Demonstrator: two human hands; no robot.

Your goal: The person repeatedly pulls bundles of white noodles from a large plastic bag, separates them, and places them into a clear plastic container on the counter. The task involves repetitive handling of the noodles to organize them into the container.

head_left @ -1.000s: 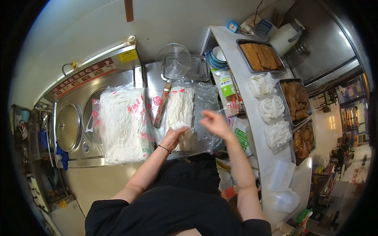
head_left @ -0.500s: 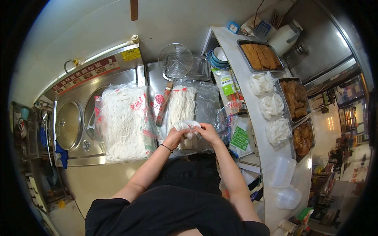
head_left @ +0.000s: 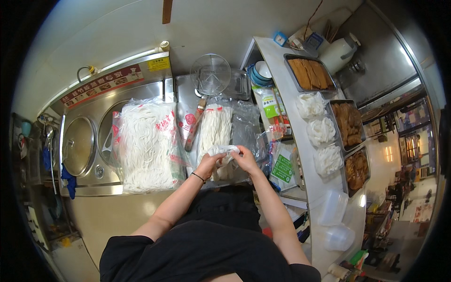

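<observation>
Between my two hands is a thin white plastic bag (head_left: 222, 150), held over the near end of a narrower bundle of white noodles (head_left: 217, 124). My left hand (head_left: 208, 164) grips the bag's left side, with a dark band on the wrist. Closed on its right end is my right hand (head_left: 246, 160). Whether anything is inside the bag, I cannot tell. The noodles beneath lie on an opened clear plastic sheet (head_left: 246, 127). To their left lies a wooden-handled brush (head_left: 196, 123), and beyond it a wide slab of white noodles (head_left: 148, 145) in clear wrapping.
A steel cooker with a round lid (head_left: 79, 146) is at left. A round wire strainer (head_left: 210, 74) stands at the back. On the right-hand counter are several white bundles (head_left: 321, 131), trays of brown food (head_left: 310, 73), clear plastic containers (head_left: 333, 207) and a white jug (head_left: 338, 49).
The bag between my hands is drawn out a little wider and flatter. Both hands stay in nearly the same place, and the whole view has shifted slightly.
</observation>
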